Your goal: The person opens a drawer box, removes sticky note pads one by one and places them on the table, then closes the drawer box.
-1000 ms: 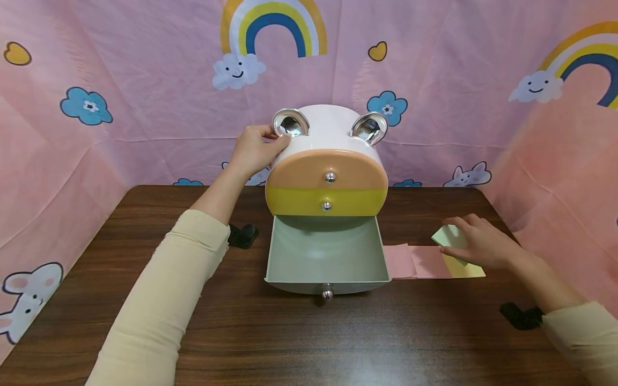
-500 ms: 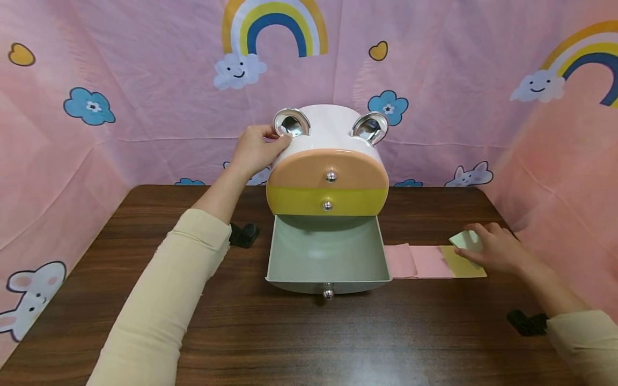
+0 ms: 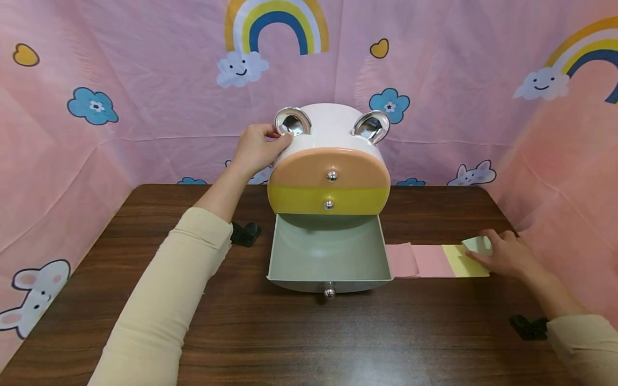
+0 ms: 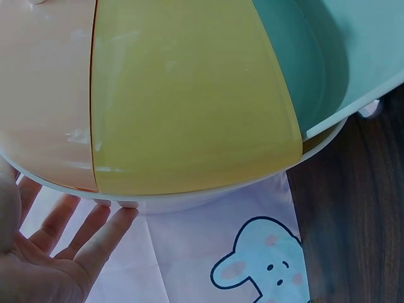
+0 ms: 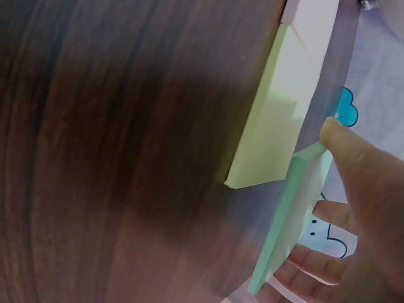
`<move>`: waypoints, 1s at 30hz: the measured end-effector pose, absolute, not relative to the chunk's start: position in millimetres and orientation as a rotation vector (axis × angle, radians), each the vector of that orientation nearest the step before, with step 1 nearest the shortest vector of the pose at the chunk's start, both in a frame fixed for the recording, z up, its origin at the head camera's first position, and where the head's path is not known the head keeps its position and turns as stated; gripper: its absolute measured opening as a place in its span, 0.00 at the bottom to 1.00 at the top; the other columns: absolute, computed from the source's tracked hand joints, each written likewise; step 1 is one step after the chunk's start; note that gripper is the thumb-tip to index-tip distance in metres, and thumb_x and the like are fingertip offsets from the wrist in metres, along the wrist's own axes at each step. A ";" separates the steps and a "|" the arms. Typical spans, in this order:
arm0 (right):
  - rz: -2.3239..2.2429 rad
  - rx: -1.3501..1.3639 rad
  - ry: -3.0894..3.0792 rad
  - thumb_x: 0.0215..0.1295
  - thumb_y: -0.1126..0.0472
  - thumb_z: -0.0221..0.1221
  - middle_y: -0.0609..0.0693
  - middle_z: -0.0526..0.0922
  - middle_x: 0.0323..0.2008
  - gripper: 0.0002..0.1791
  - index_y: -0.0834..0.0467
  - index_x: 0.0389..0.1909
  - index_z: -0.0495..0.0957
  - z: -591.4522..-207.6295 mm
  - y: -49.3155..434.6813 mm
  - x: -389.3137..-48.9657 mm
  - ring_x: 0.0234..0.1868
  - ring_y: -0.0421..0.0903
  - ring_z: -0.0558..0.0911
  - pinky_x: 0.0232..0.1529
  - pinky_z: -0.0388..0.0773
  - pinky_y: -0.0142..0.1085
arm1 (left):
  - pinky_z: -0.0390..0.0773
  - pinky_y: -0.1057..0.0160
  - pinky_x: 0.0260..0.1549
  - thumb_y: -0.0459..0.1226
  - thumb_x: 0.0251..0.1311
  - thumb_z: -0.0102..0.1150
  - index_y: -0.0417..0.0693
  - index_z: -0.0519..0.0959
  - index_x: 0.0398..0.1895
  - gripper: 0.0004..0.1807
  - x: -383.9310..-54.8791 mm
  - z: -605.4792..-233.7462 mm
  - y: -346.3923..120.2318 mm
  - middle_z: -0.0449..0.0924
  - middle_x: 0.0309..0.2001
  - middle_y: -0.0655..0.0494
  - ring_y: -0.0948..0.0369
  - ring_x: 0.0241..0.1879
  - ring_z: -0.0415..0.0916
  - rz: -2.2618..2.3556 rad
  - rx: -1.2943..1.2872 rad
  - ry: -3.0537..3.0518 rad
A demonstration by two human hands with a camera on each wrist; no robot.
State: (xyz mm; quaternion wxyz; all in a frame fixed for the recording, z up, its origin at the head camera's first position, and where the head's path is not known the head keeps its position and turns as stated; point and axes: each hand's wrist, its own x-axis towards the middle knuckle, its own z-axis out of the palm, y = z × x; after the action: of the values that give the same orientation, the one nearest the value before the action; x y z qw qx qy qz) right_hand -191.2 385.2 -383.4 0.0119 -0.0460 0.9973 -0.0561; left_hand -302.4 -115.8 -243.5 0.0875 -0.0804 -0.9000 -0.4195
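A toy-like drawer box (image 3: 333,126) with a white body and silver ears stands at mid-table. My left hand (image 3: 256,153) rests against its upper left side, below the left ear (image 3: 292,122); in the left wrist view its fingers (image 4: 85,230) are fairly straight and touch the box's edge. The green bottom drawer (image 3: 330,252) is pulled out, with nothing visible inside. At the right, my right hand (image 3: 514,257) pinches a light green sticky note pad (image 5: 303,202) between thumb and fingers. The pad is tilted, just beyond the end of a yellow sticky note pad (image 3: 465,262).
Two pink sticky note pads (image 3: 433,261) lie in line between the yellow pad and the drawer. The orange (image 3: 309,169) and yellow (image 3: 299,199) drawers above are closed. Pink patterned cloth (image 3: 169,80) surrounds the wooden table (image 3: 232,321).
My right hand has moved right with the green sticky note pad, from over the yellow pad to beyond its far right end. My left hand has stayed at the box.
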 end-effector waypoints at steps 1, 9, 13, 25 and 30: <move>-0.173 -0.136 3.107 0.57 0.39 0.56 0.80 0.67 0.42 0.39 0.71 0.51 0.64 -384.5 387.1 -191.0 0.44 0.71 0.67 0.37 0.68 0.58 | 0.75 0.69 0.22 0.50 0.59 0.53 0.44 0.80 0.37 0.19 -302.2 -243.4 -115.8 0.80 0.45 0.48 0.60 0.27 0.78 -1.250 -0.240 -2.678; -0.198 -0.077 3.079 0.59 0.40 0.55 0.80 0.69 0.41 0.39 0.74 0.50 0.63 -387.6 394.6 -188.4 0.44 0.71 0.67 0.40 0.66 0.59 | 0.75 0.68 0.23 0.50 0.59 0.53 0.43 0.80 0.36 0.19 -302.1 -244.8 -116.2 0.80 0.45 0.48 0.60 0.27 0.78 -1.226 -0.247 -2.683; -0.184 -0.013 3.053 0.59 0.38 0.53 0.81 0.67 0.43 0.41 0.74 0.52 0.61 -387.3 395.8 -186.6 0.45 0.73 0.65 0.40 0.66 0.61 | 0.75 0.68 0.23 0.50 0.59 0.53 0.43 0.80 0.37 0.19 -301.1 -243.4 -116.0 0.80 0.46 0.48 0.64 0.24 0.77 -1.241 -0.241 -2.684; -0.218 0.142 3.011 0.59 0.35 0.50 0.84 0.59 0.46 0.43 0.71 0.54 0.58 -388.8 397.9 -185.2 0.45 0.79 0.63 0.33 0.66 0.62 | 0.75 0.69 0.22 0.50 0.59 0.52 0.44 0.80 0.38 0.19 -301.8 -243.4 -116.2 0.79 0.47 0.48 0.61 0.25 0.78 -1.250 -0.229 -2.695; -0.240 0.189 2.974 0.59 0.34 0.49 0.84 0.57 0.46 0.45 0.72 0.55 0.56 -390.8 400.2 -185.6 0.44 0.79 0.62 0.33 0.66 0.63 | 0.74 0.69 0.20 0.49 0.59 0.53 0.44 0.80 0.38 0.18 -301.8 -243.1 -116.1 0.80 0.45 0.48 0.65 0.19 0.75 -1.270 -0.234 -2.682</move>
State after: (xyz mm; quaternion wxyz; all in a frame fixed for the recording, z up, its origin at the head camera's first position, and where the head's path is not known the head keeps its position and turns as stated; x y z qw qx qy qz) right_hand -185.6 400.2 -390.8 0.0758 0.0630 0.9919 -0.0800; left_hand -301.8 -116.1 -243.1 0.0823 -0.0784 -0.8980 -0.4250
